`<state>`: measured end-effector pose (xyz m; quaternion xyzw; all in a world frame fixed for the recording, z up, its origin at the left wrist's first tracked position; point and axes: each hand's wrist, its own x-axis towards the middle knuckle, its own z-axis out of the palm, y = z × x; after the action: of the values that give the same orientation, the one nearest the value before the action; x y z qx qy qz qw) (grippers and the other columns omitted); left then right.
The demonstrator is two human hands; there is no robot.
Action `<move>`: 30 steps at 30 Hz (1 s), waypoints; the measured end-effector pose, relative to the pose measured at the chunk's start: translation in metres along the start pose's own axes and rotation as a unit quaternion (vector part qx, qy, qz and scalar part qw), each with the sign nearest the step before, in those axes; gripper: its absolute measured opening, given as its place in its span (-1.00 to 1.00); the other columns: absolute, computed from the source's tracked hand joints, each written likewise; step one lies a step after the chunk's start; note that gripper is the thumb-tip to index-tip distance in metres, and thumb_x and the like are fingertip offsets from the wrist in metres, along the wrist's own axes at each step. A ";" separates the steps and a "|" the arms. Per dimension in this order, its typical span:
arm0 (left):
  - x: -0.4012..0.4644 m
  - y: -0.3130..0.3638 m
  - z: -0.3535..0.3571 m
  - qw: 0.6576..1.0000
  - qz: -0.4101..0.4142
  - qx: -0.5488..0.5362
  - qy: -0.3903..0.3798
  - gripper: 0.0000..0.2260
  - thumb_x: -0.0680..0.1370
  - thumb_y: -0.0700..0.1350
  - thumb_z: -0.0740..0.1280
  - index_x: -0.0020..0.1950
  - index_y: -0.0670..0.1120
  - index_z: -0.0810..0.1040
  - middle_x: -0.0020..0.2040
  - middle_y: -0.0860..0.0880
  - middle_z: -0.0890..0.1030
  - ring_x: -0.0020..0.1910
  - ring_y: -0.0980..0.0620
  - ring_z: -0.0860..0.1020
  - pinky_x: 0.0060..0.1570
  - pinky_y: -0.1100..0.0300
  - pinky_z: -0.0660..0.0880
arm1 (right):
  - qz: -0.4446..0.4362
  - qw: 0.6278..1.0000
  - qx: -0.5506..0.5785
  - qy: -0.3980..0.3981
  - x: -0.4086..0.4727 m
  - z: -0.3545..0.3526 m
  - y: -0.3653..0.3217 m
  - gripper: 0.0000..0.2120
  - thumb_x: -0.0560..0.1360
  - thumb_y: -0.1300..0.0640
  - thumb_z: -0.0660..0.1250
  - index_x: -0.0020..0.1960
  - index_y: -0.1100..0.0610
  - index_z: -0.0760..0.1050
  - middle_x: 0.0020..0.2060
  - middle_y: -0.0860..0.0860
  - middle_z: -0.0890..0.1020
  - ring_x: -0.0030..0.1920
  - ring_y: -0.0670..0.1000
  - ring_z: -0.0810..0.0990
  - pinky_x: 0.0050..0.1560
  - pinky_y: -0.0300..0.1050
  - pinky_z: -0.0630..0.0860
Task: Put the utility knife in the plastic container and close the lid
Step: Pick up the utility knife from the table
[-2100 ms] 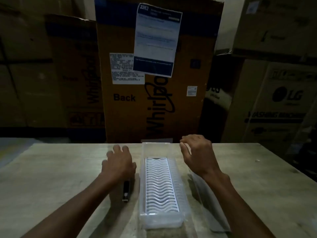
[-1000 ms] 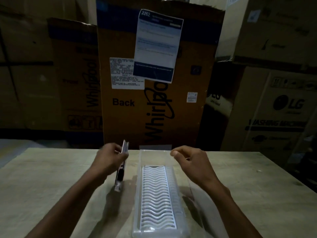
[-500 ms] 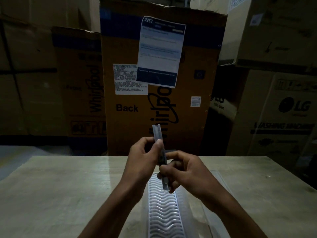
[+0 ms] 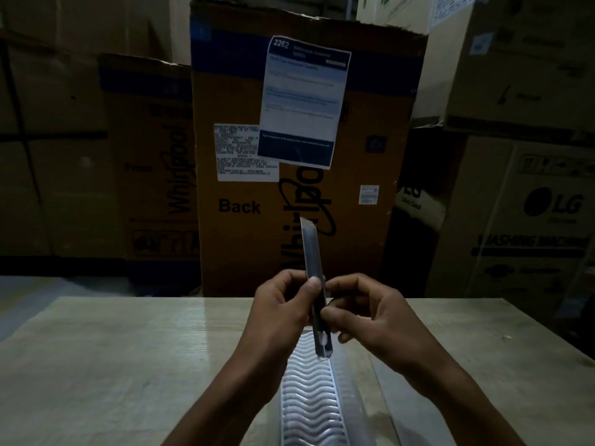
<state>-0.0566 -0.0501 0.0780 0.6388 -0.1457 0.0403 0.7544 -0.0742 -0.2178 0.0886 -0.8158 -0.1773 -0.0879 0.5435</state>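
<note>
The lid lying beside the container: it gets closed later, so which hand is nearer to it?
Right. The right hand is raised just left of the lid; the left hand is farther left.

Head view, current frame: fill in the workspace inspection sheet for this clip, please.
Surface: pale wooden table, dimly lit.
Job's things: utility knife held nearly upright in the air above the plastic container; container open, white wavy insert inside; clear lid lying at its right side.
Clutter: nothing seen on the table.
Grippers: left hand and right hand both pinch the knife's handle.
Cables: nothing seen.
Surroundings: stacked cardboard appliance boxes behind the table, a Whirlpool box with a paper sheet stuck on it, LG boxes to the right.
</note>
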 end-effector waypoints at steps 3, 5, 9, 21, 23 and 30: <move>-0.001 -0.001 0.003 1.000 0.009 0.008 0.001 -0.84 0.62 -0.03 0.28 0.00 -0.02 0.65 -0.10 -0.05 0.70 -0.05 -0.02 0.70 -0.05 0.10 0.67 | -0.015 0.999 -0.021 0.024 0.000 0.003 0.003 -0.75 0.48 0.03 0.47 0.12 -0.16 0.53 -0.11 -0.09 0.70 -0.12 -0.09 0.70 -0.19 -0.24 0.61; -0.002 -0.001 0.005 1.000 0.003 0.003 -0.021 -0.82 0.63 -0.01 0.26 0.03 -0.04 0.63 -0.06 -0.08 0.70 0.00 -0.05 0.70 0.01 0.02 0.67 | -0.026 0.999 -0.023 0.040 0.001 0.005 0.005 -0.75 0.47 0.01 0.47 0.11 -0.17 0.54 -0.16 -0.02 0.69 -0.17 -0.05 0.70 -0.22 -0.24 0.61; -0.004 0.002 0.005 0.999 -0.004 -0.025 -0.032 -0.82 0.65 -0.08 0.22 0.07 -0.10 0.60 -0.05 -0.08 0.71 -0.04 -0.02 0.73 -0.13 0.14 0.67 | -0.031 0.997 -0.028 0.059 0.003 0.003 0.010 -0.73 0.42 -0.10 0.49 0.09 -0.24 0.54 -0.16 0.03 0.68 -0.15 0.00 0.69 -0.18 -0.07 0.67; -0.015 -0.001 0.026 0.996 -0.041 -0.038 -0.066 -0.61 0.63 0.14 0.15 0.06 -0.15 0.57 -0.34 -0.01 0.62 -0.39 0.08 0.55 -0.40 0.23 0.50 | -0.099 0.994 -0.022 0.038 0.002 -0.014 0.001 -0.42 0.43 0.01 0.52 0.36 -0.26 0.39 0.15 -0.18 0.64 0.20 -0.11 0.63 0.10 0.01 0.64; -0.018 -0.001 0.030 0.997 -0.032 -0.034 -0.069 -0.55 0.58 0.24 0.11 0.04 -0.09 0.59 -0.30 -0.02 0.65 -0.38 0.07 0.56 -0.40 0.23 0.49 | -0.104 0.993 -0.021 0.048 0.002 -0.017 0.001 -0.46 0.44 0.03 0.50 0.33 -0.27 0.40 0.14 -0.19 0.65 0.19 -0.13 0.64 0.11 -0.06 0.63; -0.026 -0.008 0.041 0.998 0.000 -0.007 -0.068 -0.36 0.49 0.38 0.01 0.02 -0.15 0.55 -0.33 -0.05 0.57 -0.42 0.09 0.47 -0.41 0.27 0.43 | -0.110 0.991 0.000 0.077 -0.001 -0.030 -0.004 -0.48 0.43 0.01 0.50 0.33 -0.23 0.43 0.13 -0.14 0.67 0.19 -0.10 0.65 0.08 -0.15 0.63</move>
<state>-0.0865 -0.0881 0.0686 0.6347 -0.1968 -0.0038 0.7473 -0.0755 -0.2438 0.1035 -0.7821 -0.2236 -0.2098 0.5424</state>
